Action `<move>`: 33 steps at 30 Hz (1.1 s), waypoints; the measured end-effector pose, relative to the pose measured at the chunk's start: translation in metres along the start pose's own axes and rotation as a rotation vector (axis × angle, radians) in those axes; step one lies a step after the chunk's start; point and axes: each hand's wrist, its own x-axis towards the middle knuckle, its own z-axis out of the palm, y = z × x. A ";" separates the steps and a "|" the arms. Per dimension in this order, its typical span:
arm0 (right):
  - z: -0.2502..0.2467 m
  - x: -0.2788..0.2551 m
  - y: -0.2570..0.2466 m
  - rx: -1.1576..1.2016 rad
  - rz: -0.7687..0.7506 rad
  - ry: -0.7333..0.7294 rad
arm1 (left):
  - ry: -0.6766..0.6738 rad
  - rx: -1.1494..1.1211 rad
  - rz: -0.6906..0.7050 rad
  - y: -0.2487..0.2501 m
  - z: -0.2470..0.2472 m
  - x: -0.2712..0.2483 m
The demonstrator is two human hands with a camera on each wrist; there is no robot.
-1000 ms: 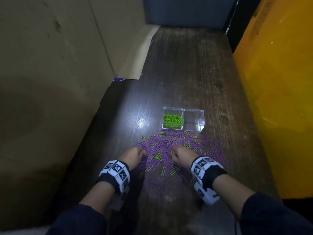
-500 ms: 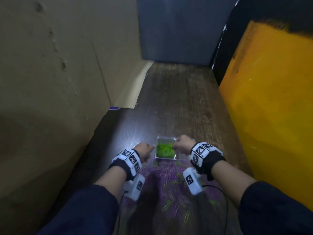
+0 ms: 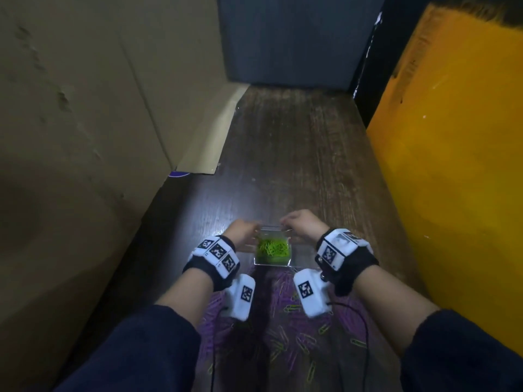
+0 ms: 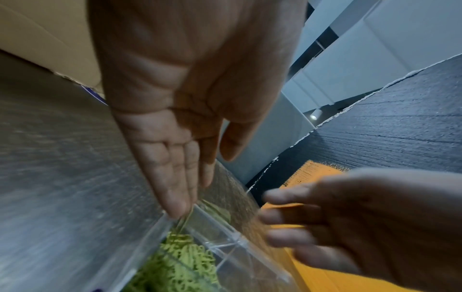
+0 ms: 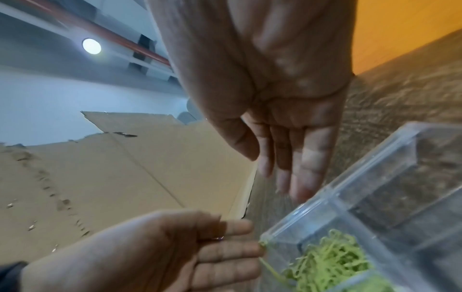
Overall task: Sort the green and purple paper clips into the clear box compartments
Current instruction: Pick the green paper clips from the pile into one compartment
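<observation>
The clear box (image 3: 302,260) stands on the dark wooden table, with a heap of green clips (image 3: 273,248) in its left compartment; its right compartment looks bare. My left hand (image 3: 244,231) hovers at the box's left rim and my right hand (image 3: 299,223) over its far rim. In the left wrist view the left hand's fingers (image 4: 175,199) point straight down, and a green clip (image 4: 184,220) hangs just below them over the green heap (image 4: 185,262). The right hand (image 5: 287,177) also has straight fingers above the box (image 5: 350,197) and holds nothing.
Loose purple and green clips (image 3: 285,315) lie scattered on the table (image 3: 283,154) under my forearms, nearer than the box. A cardboard wall (image 3: 85,137) closes the left side, a yellow panel (image 3: 452,165) the right, and a dark panel (image 3: 288,38) the back.
Both hands left the loose pile and moved forward to the box. Their fingers, bunched half a second ago, are now straightened above the green compartment.
</observation>
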 end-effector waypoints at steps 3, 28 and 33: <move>-0.013 -0.015 0.034 -0.011 -0.059 0.087 | -0.020 -0.029 0.107 -0.013 -0.010 -0.004; 0.031 -0.072 0.160 -0.969 -0.436 0.181 | 0.303 1.158 0.156 -0.158 0.037 -0.086; 0.026 -0.032 0.133 -1.050 -0.275 -0.081 | 0.478 0.943 -0.197 -0.163 0.017 -0.080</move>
